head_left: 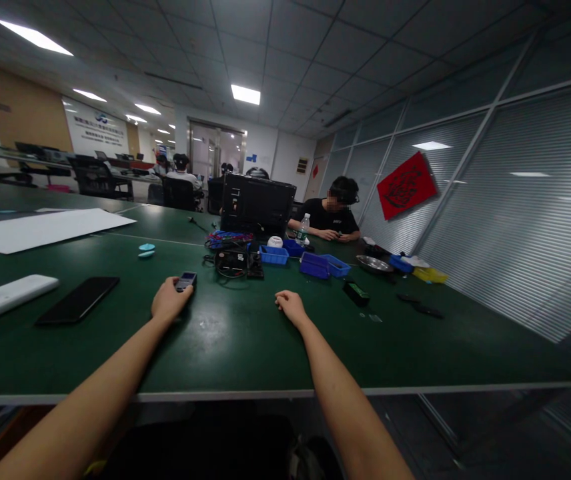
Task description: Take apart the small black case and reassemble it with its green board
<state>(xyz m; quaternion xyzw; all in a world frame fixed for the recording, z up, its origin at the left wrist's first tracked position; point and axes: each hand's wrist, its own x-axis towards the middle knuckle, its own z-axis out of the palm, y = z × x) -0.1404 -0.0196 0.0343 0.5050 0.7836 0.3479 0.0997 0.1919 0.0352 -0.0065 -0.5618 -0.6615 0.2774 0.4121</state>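
My left hand point(168, 300) is wrapped round a small grey handheld device with a screen point(186, 282), low over the green tabletop. The device's top end shows past my fingers; its lower part is hidden. On the table to the right, my right hand point(291, 307) rests with its fingers curled in, and I see nothing in it. A black tablet-like slab point(79, 300) lies left of my left hand. Beyond that hand are two small light-blue pieces point(146, 250). A dark box with a green face point(356, 292) lies to the right of my right hand.
Ahead are a black-backed monitor point(257, 205), tangled cables point(229, 239), a white ball point(275, 242), blue bins point(314, 265), a water bottle point(303, 228) and a metal dish point(374, 264). A person point(333, 217) sits across the table. A white bar point(10, 299) lies left.
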